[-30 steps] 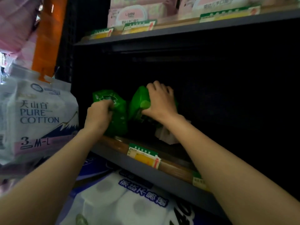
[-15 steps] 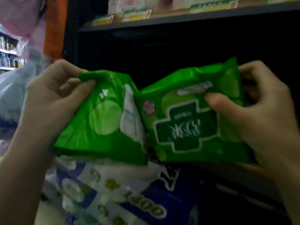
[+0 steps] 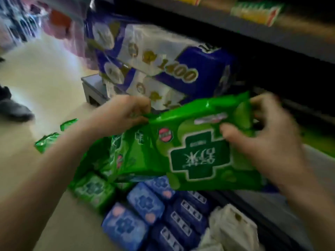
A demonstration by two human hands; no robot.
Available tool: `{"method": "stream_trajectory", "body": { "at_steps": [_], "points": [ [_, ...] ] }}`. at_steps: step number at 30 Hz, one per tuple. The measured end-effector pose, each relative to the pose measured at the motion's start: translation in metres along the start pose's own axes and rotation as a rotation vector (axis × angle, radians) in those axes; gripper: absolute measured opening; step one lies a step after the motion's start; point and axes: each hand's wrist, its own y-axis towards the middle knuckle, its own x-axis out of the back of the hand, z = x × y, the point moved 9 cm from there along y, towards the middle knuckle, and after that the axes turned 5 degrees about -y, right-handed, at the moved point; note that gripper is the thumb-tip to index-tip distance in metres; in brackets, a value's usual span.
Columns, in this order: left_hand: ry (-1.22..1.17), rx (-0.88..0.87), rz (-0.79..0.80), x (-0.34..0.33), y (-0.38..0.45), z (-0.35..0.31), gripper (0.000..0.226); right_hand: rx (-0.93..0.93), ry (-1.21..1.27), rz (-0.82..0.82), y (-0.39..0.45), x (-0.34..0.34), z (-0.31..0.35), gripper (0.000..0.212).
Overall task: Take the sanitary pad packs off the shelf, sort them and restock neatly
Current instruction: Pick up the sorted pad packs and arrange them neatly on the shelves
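two green pad packs are held above the floor in front of the shelving. the right hand (image 3: 268, 142) grips the nearer green pack (image 3: 199, 151), thumb curled over its printed face and fingers blurred around its right end. the left hand (image 3: 125, 115) pinches the top edge of a second green pack (image 3: 126, 156), which hangs beside and partly behind the first. more green packs (image 3: 94, 191), blue packs (image 3: 145, 203) and white packs (image 3: 233, 229) lie grouped on the floor (image 3: 36, 78) below. toilet roll bundles (image 3: 154, 57) sit stacked beside the shelf (image 3: 272, 38).
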Motion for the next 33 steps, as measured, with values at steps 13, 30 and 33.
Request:
{"method": "stream_trajectory", "body": {
  "at_steps": [13,30,33],
  "points": [
    [0.458,0.158,0.145,-0.243,-0.1,0.054,0.047,-0.5,-0.188,0.743,-0.187,-0.212,-0.203,0.077],
    [0.415,0.159,-0.125,-0.11,-0.086,0.16,0.037,-0.188,-0.21,0.435,-0.012,-0.311,-0.095,0.058],
    [0.444,0.083,-0.033,-0.152,-0.105,0.174,0.027,-0.153,-0.203,0.451,0.003,-0.326,-0.092,0.06]
  ]
}}
